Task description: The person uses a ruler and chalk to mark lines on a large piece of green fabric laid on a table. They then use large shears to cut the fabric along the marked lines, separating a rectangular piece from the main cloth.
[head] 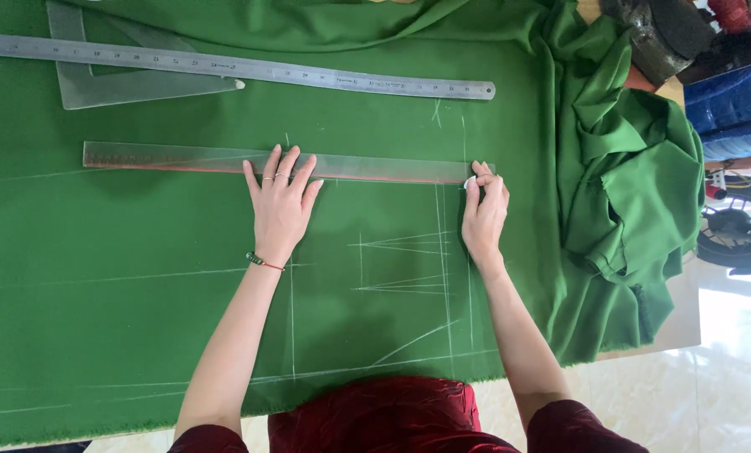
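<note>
The right hand [485, 214] has its fingers pinched on a small white chalk [469, 180] at the clear ruler's [224, 159] right end. The left hand [281, 205], fingers spread flat, pins the ruler to the green fabric [140, 235]. Pressing down firmly should stop the ruler sliding under the chalk.

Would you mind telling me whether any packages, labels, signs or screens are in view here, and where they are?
None in view. The only marked items are two rulers on the green fabric:
Long steel ruler, near the far edge, silver with graduations.
Clear plastic straightedge, under the left hand, red-tinted edge.
</note>
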